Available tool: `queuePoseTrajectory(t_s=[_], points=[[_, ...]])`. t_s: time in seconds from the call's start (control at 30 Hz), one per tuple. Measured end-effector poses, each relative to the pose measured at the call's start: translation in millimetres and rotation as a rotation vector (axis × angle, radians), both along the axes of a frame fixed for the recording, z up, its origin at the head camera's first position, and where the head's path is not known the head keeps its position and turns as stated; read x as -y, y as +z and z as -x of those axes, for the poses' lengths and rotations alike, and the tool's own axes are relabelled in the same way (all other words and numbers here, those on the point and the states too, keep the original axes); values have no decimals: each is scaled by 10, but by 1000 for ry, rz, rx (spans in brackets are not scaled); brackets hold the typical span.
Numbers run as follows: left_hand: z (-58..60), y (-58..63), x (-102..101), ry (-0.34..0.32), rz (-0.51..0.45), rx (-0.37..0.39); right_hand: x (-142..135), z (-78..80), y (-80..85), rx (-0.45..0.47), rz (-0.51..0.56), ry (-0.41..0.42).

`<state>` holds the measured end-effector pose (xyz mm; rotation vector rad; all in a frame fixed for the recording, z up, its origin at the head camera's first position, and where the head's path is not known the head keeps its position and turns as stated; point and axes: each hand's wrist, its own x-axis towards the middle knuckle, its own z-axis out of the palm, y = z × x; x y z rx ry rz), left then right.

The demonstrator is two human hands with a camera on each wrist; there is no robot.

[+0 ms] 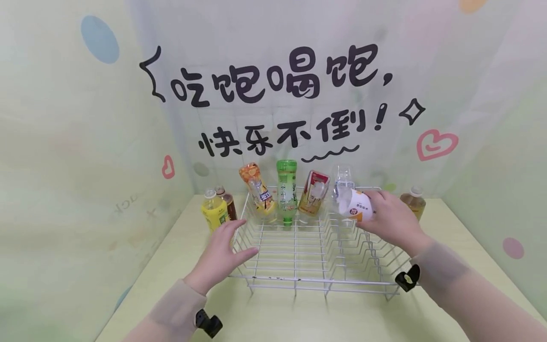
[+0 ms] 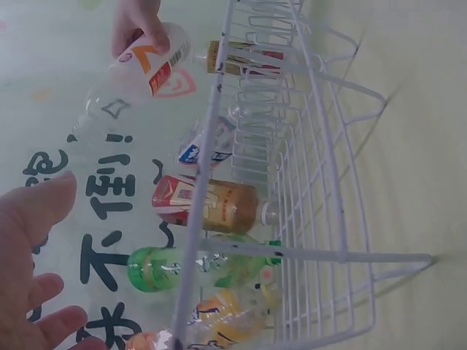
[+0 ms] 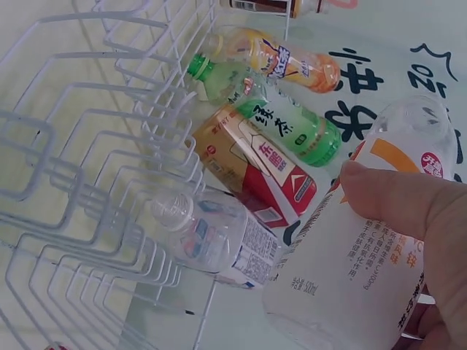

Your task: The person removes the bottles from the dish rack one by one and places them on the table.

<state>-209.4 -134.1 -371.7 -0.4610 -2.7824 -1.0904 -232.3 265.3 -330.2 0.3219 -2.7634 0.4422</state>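
Note:
My right hand [image 1: 391, 216] grips a clear plastic bottle with a white and orange label [image 1: 360, 207]. This bottle is tilted above the right back part of a white wire rack [image 1: 295, 281]. Along the rack's back lean an orange-labelled bottle [image 1: 258, 190], a green tea bottle [image 1: 287, 190], a red and gold bottle [image 1: 315, 192] and a clear bottle [image 3: 219, 233], necks downward. By the rack's left side my left hand [image 1: 220, 256] is held with fingers spread and nothing in it; its thumb and fingers also show in the left wrist view.
Left of the rack stand a yellow bottle [image 1: 214, 211] and a dark brown bottle [image 1: 229, 203]. An amber bottle [image 1: 413, 202] stands to the right, partly behind the right hand. Everything is on a pale table [image 1: 342, 318], with a printed backdrop [image 1: 273, 28] behind.

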Motion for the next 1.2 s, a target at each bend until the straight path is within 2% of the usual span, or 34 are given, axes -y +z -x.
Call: queuePoseTrajectory(t_s=[0.27,0.37,0.57,0.67,0.8,1.2], points=[[-101,-377,213,75,-61,116,-228,-110,-36,-17,84,-27],[-130,-476,241,77,-70,125,-321,-160,-43,-19,123,-42],[-181,-631,255,82,-109,143,-493,-240,-56,45,256,-49],[-207,-682,248,89,-148,169,-575,-262,-72,38,297,-47],[-229,-721,236,86,-181,173,-693,-305,-101,5,324,-82],[-189,-786,240,78,-232,173,-1038,-424,-237,-64,426,-154]])
